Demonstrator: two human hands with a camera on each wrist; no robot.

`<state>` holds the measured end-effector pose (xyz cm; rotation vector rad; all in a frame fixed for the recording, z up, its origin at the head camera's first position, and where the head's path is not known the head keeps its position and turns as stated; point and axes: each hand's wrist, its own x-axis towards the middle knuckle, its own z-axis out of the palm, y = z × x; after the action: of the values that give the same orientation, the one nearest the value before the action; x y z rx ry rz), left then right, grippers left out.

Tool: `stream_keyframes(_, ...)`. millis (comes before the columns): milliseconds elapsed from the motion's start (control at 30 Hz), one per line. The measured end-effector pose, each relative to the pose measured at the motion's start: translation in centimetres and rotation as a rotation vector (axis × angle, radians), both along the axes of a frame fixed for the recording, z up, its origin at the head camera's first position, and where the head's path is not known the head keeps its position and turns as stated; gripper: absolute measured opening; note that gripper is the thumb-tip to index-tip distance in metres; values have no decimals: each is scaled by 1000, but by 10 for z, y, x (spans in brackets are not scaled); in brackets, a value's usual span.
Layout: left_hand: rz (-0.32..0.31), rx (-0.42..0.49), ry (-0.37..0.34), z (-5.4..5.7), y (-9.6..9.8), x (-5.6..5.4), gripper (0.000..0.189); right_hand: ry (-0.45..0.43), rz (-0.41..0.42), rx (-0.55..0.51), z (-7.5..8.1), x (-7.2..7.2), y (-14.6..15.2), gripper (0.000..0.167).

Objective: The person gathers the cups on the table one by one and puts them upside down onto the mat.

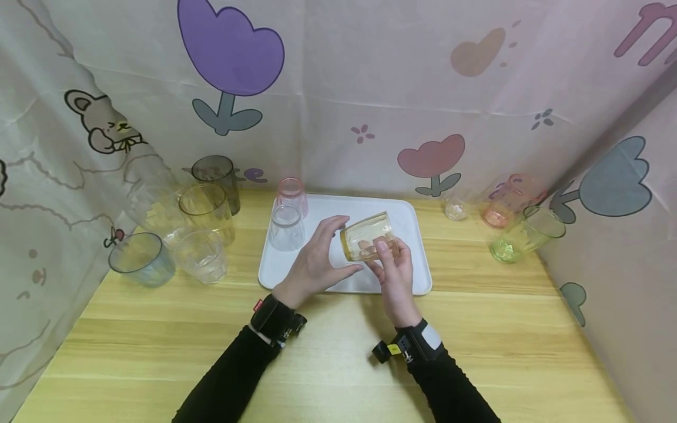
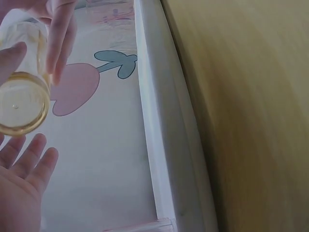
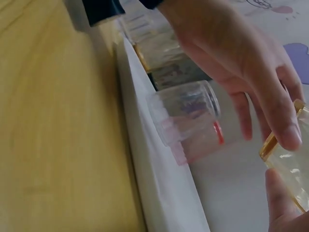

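Note:
Over the tray, my right hand grips an amber-tinted glass, thumb on its side. The glass lies tilted on its side in the air, its thick base toward my left hand. That hand is spread in a wide C about the base, fingers above and thumb below. In the left wrist view, the glass's round base faces the camera, with relaxed fingers below it. A clear glass and a pink glass stand upside down on the white tray's left side.
At left on the wooden table are a blue glass, a clear tumbler, a yellow glass and a dark glass. Right of the tray stand a small clear glass, an orange-pink glass and a green glass.

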<state>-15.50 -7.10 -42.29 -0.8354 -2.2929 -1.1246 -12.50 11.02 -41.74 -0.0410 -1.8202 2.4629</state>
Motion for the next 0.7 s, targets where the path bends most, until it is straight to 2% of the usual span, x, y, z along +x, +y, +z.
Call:
stream_keyframes(200,-18,-2,21,-1,0,0,99,-1,38,13,-2,4,-7,56)
stream_keyframes(367,-51,6,44,0,-1,0,94,1,47,16,-3,5,-9,56)
stream_keyframes(700,-46,-21,5,2,0,1,86,-30,71,16,-4,3,-8,58)
